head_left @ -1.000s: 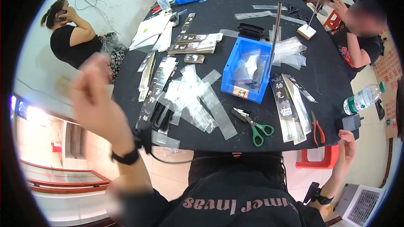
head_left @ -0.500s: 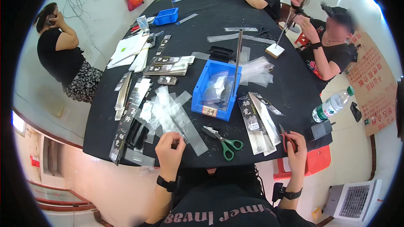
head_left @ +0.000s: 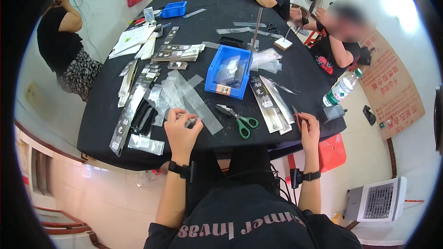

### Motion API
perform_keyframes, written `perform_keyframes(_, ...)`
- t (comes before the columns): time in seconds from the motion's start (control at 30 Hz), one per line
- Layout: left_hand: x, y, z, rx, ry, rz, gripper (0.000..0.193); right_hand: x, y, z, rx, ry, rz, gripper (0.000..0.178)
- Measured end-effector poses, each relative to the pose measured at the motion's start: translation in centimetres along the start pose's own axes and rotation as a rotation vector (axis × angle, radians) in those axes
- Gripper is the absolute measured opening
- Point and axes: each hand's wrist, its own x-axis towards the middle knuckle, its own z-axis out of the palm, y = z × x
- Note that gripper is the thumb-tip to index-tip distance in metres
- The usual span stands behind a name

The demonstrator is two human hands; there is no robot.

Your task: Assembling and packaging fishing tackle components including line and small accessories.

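My left hand is curled at the table's front edge, beside overlapping clear plastic sleeves. Its fingers close around something small and greyish, mostly hidden. At the right, my right hand grips red-handled scissors, their blades pointing away from me. Left of those scissors lie long printed packages, fanned out. Green-handled scissors rest on the cloth between my hands. Further left are a folded black item and a long black printed package.
A blue bin with bagged items stands mid-table, a metal rod beside it. A water bottle and a grey box sit at the right edge. Stacked packages and papers lie further back. Other people are around the table.
The view has shifted, so the table sits higher in the picture. My right hand still holds the red-handled scissors, and my left stays curled. The person at the right has leaned their head forward.
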Motion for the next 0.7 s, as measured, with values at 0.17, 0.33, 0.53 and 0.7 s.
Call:
perform_keyframes(0.17,-0.4,-0.4,-0.3,0.022,0.023,0.025,0.013,-0.4,0.7,0.7,0.034,0.022,0.000,0.022)
perform_keyframes(0.33,-0.5,-0.7,-0.3,0.011,0.021,0.023,0.010,-0.7,1.1,1.1,0.026,0.068,-0.009,0.022)
perform_keyframes(0.53,-0.4,-0.6,-0.6,-0.010,0.065,0.050,0.009,-0.6,0.2,1.1,-0.032,0.094,-0.004,0.024)
perform_keyframes(0.7,-0.6,0.2,-1.0,-0.014,0.152,0.149,0.006,-1.3,0.4,1.0,-0.060,0.160,-0.007,0.027)
